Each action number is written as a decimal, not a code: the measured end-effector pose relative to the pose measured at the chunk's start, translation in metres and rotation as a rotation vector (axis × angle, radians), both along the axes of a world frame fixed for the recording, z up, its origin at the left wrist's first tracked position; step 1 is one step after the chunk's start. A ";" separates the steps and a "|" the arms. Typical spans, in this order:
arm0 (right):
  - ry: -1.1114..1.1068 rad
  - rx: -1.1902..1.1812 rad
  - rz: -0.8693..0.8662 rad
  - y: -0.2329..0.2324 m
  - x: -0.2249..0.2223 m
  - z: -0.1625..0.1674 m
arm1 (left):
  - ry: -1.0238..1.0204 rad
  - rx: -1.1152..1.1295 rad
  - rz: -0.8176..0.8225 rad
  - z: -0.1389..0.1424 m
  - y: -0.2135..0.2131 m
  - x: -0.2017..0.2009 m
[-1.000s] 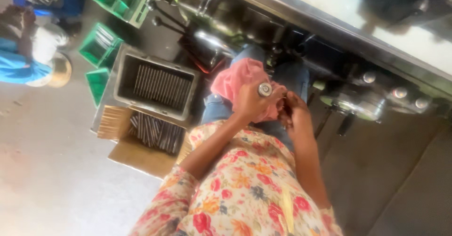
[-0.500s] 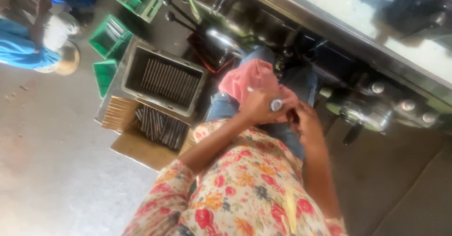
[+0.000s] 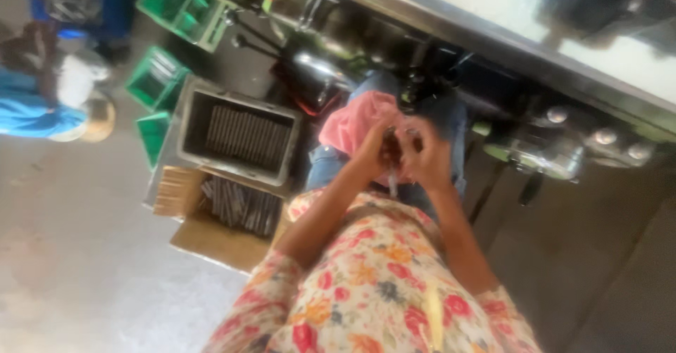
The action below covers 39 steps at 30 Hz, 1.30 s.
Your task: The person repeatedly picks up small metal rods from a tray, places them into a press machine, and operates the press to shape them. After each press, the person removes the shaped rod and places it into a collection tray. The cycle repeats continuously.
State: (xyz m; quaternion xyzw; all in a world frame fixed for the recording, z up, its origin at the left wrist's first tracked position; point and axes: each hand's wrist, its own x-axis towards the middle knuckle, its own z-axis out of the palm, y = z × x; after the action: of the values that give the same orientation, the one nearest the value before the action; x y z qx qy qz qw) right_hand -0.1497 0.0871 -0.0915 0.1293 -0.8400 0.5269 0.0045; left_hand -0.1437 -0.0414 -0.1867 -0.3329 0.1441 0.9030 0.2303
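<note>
Your left hand (image 3: pixel 370 149) and right hand (image 3: pixel 422 157) both grip narrow on a small metal part (image 3: pixel 391 154), held over the pink cloth (image 3: pixel 352 124). Part is mid-handling; grey tray (image 3: pixel 184 124) of rods sits left of grip.

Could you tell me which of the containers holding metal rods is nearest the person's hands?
The grey metal tray of rods; the cardboard box lies farther down-left.
</note>
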 end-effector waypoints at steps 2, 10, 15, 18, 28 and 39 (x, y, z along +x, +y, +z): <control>-0.027 0.110 0.087 0.010 0.000 0.001 | 0.206 0.287 -0.083 -0.005 -0.012 0.016; 0.191 0.268 -0.328 0.063 0.017 -0.039 | 0.111 -1.509 -0.154 0.003 -0.090 0.060; 0.032 0.271 -0.363 0.119 0.044 -0.061 | 0.199 -1.949 0.141 -0.031 -0.212 0.078; -0.049 0.467 -0.386 0.140 0.065 -0.068 | 0.006 -1.827 -0.161 -0.057 -0.259 0.089; -0.045 0.453 -0.297 0.135 0.081 -0.066 | -0.223 -2.069 -0.536 -0.082 -0.250 0.106; 0.034 0.431 -0.202 0.146 0.076 -0.069 | -0.970 -2.105 -0.110 -0.074 -0.248 0.221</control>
State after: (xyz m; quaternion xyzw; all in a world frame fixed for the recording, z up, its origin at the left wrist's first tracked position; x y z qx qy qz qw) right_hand -0.0740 0.2327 -0.1603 0.0513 -0.9415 0.3303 0.0439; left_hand 0.0776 -0.2891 -0.2608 -0.6644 0.7347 0.1029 -0.0902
